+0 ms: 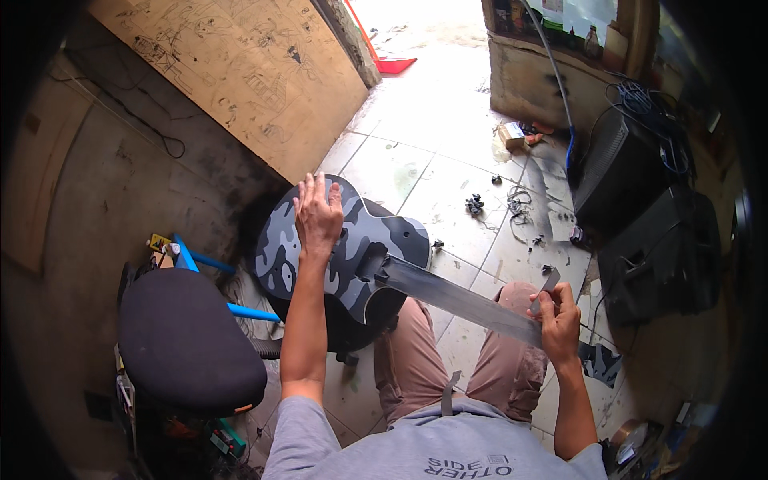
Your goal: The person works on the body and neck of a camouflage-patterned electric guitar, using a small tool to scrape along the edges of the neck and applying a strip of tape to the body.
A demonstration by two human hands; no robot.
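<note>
An electric guitar body (352, 268) painted in grey and black camouflage rests on a dark, padded-looking support in front of me. My left hand (319, 214) lies on the body's upper part with its fingers stretched out. The grey neck (464, 304) runs from the body to the right, over my knee. My right hand (558, 320) is at the neck's far end, pinching a small flat grey strip (546, 290) between thumb and fingers. What the strip is made of cannot be told. Beyond that hand shows the camouflage headstock (602, 364).
A black padded seat (188, 340) stands at my left beside blue metal tubes (254, 313). A drawn-on wooden board (240, 76) leans at the upper left. Small black parts (474, 206) and wires (520, 206) lie on the tiles. Black speaker-like boxes (660, 252) stand at right.
</note>
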